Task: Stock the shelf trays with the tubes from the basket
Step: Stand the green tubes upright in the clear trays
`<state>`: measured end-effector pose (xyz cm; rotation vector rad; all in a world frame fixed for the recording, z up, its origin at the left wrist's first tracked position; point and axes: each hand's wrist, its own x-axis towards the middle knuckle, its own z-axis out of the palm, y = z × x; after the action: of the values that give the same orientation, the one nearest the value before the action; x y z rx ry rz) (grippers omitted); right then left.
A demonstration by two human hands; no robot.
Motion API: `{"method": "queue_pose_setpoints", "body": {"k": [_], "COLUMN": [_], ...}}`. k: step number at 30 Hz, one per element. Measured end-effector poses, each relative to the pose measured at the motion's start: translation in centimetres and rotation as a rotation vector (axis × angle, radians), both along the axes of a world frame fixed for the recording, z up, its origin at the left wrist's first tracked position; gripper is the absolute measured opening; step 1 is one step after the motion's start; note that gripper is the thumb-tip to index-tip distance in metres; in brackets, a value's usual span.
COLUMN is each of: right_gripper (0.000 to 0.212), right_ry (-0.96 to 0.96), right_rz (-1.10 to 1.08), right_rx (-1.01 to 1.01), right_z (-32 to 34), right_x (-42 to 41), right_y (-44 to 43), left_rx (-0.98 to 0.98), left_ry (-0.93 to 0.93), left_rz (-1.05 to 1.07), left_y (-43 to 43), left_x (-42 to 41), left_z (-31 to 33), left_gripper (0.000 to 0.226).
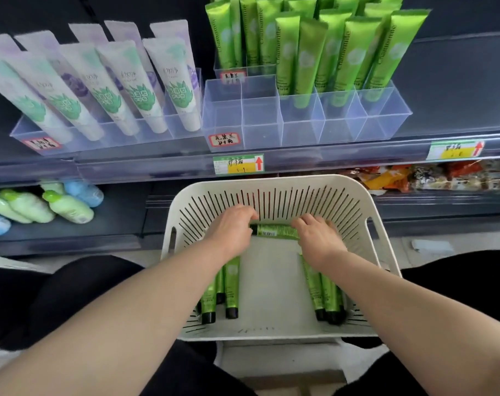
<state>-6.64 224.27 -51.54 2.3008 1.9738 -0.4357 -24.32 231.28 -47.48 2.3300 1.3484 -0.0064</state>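
A green tube (274, 231) lies crosswise on the basket floor at its far end, just before the slotted far wall. The left hand (231, 230) bends its fingers over the dark cap end and the right hand (318, 238) bends its fingers over the other end. Both seem to pinch it, though the thumbs are hidden. This looks like the pick-up step, with the tube not yet lifted. More tubes lie lengthwise under each forearm, a left cluster (231, 287) and a right cluster (323, 292), so much stocking is probably left. The next move calls for lifting the tube over the far rim of the basket (271, 181), turning it upright and lowering it into the clear tray (243, 130). The tray's two left front cells stand empty, while standing tubes (308, 58) fill the cells to the right. The shelf rail (238, 164) juts out between basket and tray, so the lift must clear it.
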Motion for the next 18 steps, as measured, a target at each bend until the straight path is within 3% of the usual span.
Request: {"method": "queue_pose_setpoints", "body": {"k": [6, 13, 18], "right_gripper": [0.055, 0.075, 0.074], "right_ry": [0.02, 0.009, -0.063], "right_rz": [0.018, 0.05, 0.051], "right_rx": [-0.158, -0.299, -0.247], "right_z": [-3.8, -6.6, -7.5], "right_x": [-0.2, -0.3, -0.4], "right_y": [0.9, 2.1, 2.1], "left_rx": [-0.067, -0.12, -0.142], "left_ry": [0.023, 0.067, 0.094], "left_rz": [0.004, 0.041, 0.05], "left_y": [0.3, 0.7, 1.0], "left_x": [-0.3, -0.7, -1.7], "left_z": [-3.0, -6.0, -7.3], "left_gripper": [0.032, 0.034, 0.033]}}
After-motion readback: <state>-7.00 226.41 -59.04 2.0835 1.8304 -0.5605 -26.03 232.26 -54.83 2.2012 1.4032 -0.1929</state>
